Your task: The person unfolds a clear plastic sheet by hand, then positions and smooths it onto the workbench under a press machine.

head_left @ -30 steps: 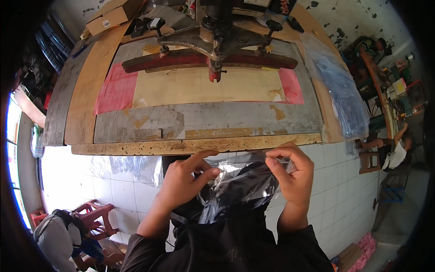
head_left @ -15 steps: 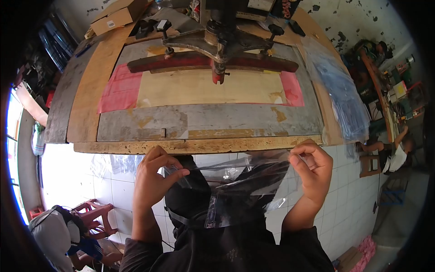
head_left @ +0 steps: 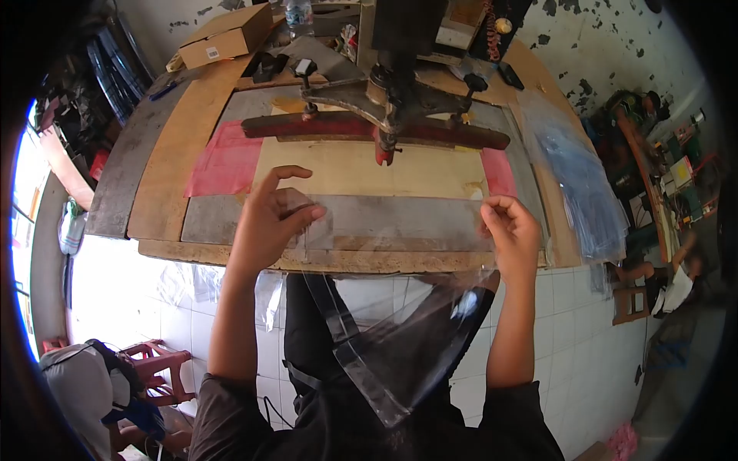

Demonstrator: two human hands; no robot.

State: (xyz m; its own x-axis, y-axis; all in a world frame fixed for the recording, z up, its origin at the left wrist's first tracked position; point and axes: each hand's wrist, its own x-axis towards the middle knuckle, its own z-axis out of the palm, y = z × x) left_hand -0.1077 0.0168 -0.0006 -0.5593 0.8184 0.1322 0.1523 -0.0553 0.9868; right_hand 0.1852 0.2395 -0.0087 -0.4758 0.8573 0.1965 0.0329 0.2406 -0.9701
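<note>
A clear plastic sheet (head_left: 407, 326) hangs between my two hands at the front edge of the work table. Its lower part droops in a point over my lap, and a folded strip runs along one side. My left hand (head_left: 269, 219) pinches one upper corner between thumb and fingers, with the index finger lifted. The other upper corner is pinched in my right hand (head_left: 511, 230). Both hands are above the grey plate (head_left: 369, 219), just in front of the pale yellow pad (head_left: 369, 173). Over the pad stands a press head with a red bar (head_left: 338, 129).
Stacked clear plastic sheets (head_left: 576, 184) lie along the table's right side. A cardboard box (head_left: 225, 37), a water bottle (head_left: 298, 17) and a black phone (head_left: 509, 75) are at the back. Other people sit at lower left (head_left: 77, 392) and far right (head_left: 680, 280).
Both hands have moved up and forward from the table's edge to over the grey plate, carrying the plastic sheet. The sheet now hangs more spread out below them. My view has shifted slightly.
</note>
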